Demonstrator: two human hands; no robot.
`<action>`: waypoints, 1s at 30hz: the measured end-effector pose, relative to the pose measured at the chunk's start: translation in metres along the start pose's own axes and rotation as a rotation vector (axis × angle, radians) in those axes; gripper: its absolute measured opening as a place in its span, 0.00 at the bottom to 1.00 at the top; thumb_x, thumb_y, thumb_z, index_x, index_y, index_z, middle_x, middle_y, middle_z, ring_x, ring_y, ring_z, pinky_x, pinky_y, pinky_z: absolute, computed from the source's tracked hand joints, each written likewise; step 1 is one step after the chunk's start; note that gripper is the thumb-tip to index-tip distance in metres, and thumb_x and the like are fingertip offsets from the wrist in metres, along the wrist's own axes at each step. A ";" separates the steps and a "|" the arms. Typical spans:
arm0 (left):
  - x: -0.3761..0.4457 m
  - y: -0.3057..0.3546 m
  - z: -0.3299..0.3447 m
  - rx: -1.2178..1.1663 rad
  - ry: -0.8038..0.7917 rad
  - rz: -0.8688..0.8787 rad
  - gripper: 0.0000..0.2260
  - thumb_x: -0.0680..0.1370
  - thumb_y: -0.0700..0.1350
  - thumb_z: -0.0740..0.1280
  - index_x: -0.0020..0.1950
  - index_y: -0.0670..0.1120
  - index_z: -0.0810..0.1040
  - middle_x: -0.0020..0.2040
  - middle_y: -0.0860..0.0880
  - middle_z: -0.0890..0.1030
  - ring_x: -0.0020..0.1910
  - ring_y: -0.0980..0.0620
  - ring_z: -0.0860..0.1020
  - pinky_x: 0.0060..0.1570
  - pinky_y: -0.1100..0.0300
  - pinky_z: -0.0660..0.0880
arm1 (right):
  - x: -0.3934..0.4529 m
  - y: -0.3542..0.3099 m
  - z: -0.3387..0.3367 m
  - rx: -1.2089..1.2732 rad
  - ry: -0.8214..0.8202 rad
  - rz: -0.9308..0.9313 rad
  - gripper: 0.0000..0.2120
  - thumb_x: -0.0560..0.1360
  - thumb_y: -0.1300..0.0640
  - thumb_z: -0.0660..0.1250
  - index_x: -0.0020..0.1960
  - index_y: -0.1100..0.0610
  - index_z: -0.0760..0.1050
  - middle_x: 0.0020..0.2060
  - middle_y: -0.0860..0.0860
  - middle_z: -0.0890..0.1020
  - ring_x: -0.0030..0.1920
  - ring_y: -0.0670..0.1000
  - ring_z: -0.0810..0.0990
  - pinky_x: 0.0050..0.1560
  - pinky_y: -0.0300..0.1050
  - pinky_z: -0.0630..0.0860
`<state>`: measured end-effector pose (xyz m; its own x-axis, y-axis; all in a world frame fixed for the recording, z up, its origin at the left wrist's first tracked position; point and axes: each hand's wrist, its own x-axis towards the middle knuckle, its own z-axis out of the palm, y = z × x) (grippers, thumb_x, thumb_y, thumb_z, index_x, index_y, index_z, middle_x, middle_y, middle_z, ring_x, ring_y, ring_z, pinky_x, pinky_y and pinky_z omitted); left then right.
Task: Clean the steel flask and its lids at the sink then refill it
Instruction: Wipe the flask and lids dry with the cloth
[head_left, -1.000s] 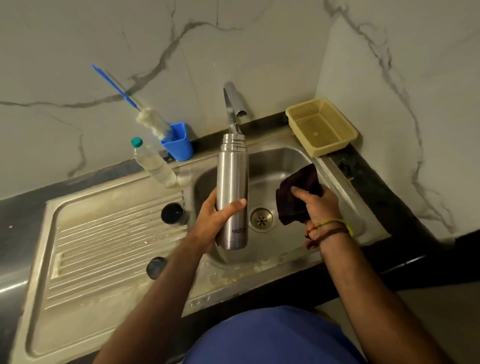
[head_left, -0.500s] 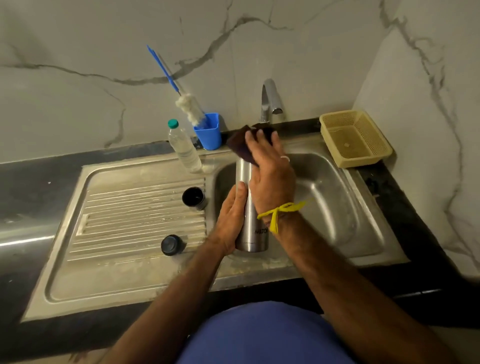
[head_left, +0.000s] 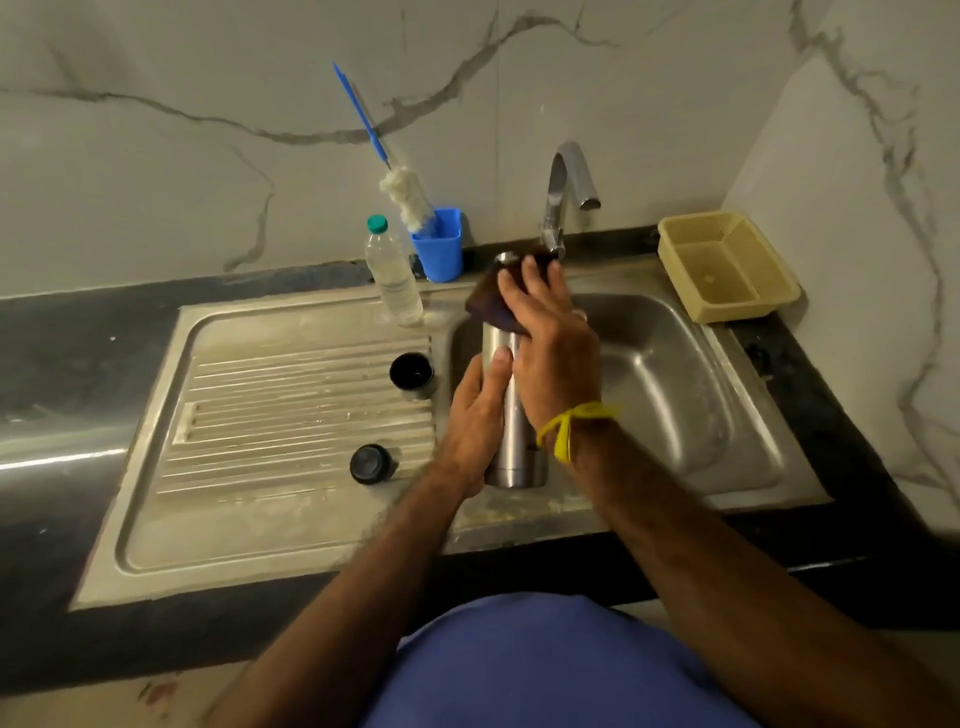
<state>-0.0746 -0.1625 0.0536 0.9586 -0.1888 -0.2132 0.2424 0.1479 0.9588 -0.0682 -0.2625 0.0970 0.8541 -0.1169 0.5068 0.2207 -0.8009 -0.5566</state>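
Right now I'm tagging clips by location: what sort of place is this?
Most likely a home kitchen: a steel sink with a ribbed drainboard, a tap against marble-look wall tiles, and a bottle brush standing in a blue cup.

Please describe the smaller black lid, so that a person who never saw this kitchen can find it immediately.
Start at the steel sink and look to the ribbed draining board on its left. Two black flask parts stand near the board's right edge. The wanted lid is the one nearer the person: a flat, closed disc, while the farther cup lid is taller and open on top.
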 end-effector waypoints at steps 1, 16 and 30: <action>0.000 0.001 -0.002 -0.003 -0.007 0.010 0.18 0.83 0.57 0.61 0.63 0.44 0.77 0.53 0.44 0.84 0.51 0.49 0.82 0.52 0.53 0.80 | 0.002 -0.002 0.000 -0.043 -0.005 -0.046 0.27 0.71 0.72 0.67 0.70 0.62 0.74 0.71 0.61 0.72 0.74 0.65 0.66 0.68 0.59 0.70; 0.005 0.002 -0.047 0.065 -0.051 0.081 0.16 0.83 0.58 0.57 0.62 0.54 0.79 0.62 0.44 0.83 0.62 0.47 0.80 0.66 0.42 0.75 | -0.015 -0.042 0.028 -0.128 0.006 0.004 0.20 0.77 0.62 0.59 0.67 0.63 0.76 0.69 0.61 0.75 0.73 0.65 0.68 0.73 0.57 0.68; 0.027 0.016 -0.053 -0.050 -0.158 -0.044 0.21 0.88 0.53 0.50 0.65 0.47 0.79 0.55 0.49 0.87 0.57 0.52 0.83 0.53 0.60 0.80 | -0.030 -0.037 0.019 -0.156 0.039 -0.066 0.23 0.76 0.67 0.55 0.68 0.62 0.75 0.70 0.59 0.74 0.75 0.61 0.66 0.71 0.58 0.70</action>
<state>-0.0365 -0.1139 0.0534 0.9125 -0.3459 -0.2184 0.2940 0.1835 0.9380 -0.0931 -0.2180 0.0902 0.8206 -0.0812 0.5657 0.1974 -0.8886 -0.4140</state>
